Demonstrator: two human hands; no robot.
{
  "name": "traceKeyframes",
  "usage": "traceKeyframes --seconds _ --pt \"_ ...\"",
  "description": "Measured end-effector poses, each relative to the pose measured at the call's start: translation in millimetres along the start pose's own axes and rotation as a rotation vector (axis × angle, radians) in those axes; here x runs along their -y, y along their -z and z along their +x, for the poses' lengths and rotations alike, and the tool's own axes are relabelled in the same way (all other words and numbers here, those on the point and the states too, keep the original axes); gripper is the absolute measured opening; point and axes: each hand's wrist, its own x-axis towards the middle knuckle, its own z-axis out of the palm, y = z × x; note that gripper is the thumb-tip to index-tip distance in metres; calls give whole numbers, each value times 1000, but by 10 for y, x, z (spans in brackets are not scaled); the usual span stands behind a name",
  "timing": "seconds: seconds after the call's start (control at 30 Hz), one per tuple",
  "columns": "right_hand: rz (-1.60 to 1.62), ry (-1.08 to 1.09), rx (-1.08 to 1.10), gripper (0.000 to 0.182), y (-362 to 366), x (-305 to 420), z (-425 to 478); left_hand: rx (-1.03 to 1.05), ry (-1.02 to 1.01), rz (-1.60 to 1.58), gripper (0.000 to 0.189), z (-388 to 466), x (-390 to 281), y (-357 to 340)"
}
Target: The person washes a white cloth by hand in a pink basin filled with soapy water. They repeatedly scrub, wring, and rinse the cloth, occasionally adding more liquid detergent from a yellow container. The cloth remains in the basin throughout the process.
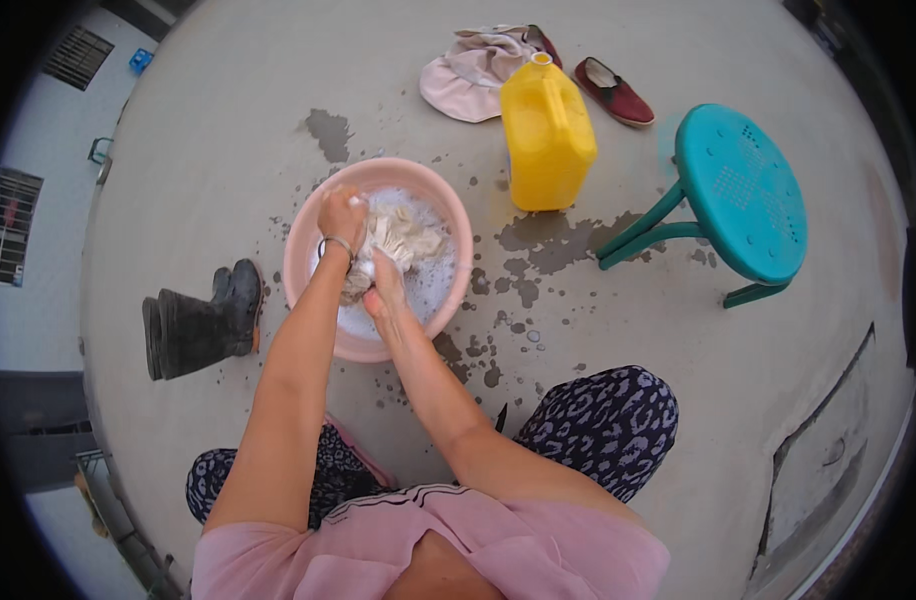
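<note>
A pink plastic basin (pixel 464 259) of sudsy water stands on the concrete floor before me. In it lies a wet cream-coloured cloth (pixel 401 236), bunched up and partly in the foam. My left hand (pixel 343 216), with a bangle at the wrist, is closed on the cloth at the basin's left side. My right hand (pixel 386 285) grips its lower part nearer to me. Foam clings to the cloth and to my left hand. The cloth's underside is hidden by the suds and my hands.
Black rubber boots (pixel 202 322) stand left of the basin. Beyond it on the right are a yellow plastic jerrycan (pixel 549 142), a pale pink cloth item (pixel 465 86) and a dark red slip-on shoe (pixel 615 94). A teal plastic stool (pixel 743 191) stands farther right. Water spots mark the floor.
</note>
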Motion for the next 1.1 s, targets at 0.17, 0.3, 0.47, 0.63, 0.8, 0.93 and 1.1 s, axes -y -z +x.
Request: traceKeyframes --seconds 0.17,0.3,0.47,0.63,0.8,0.93,1.1 --pt "-10 60 241 39 569 374 17 88 -311 -99 2 -892 -723 -95" --pt "592 43 689 41 1077 82 418 128 -334 -170 7 -1160 -830 -181" --pt "-53 4 -18 34 303 -21 141 42 141 -9 16 -299 -202 59" --pt "437 -21 426 31 604 54 472 60 -230 -23 9 -779 -707 -74" --pt "84 -34 -116 28 241 -14 12 -45 -8 88 13 -613 -259 -42" --pt "83 -18 39 27 183 82 158 -57 333 -337 27 -501 442 222" --pt "337 -41 269 44 -96 384 -3 78 895 -1288 63 -850 216 214"
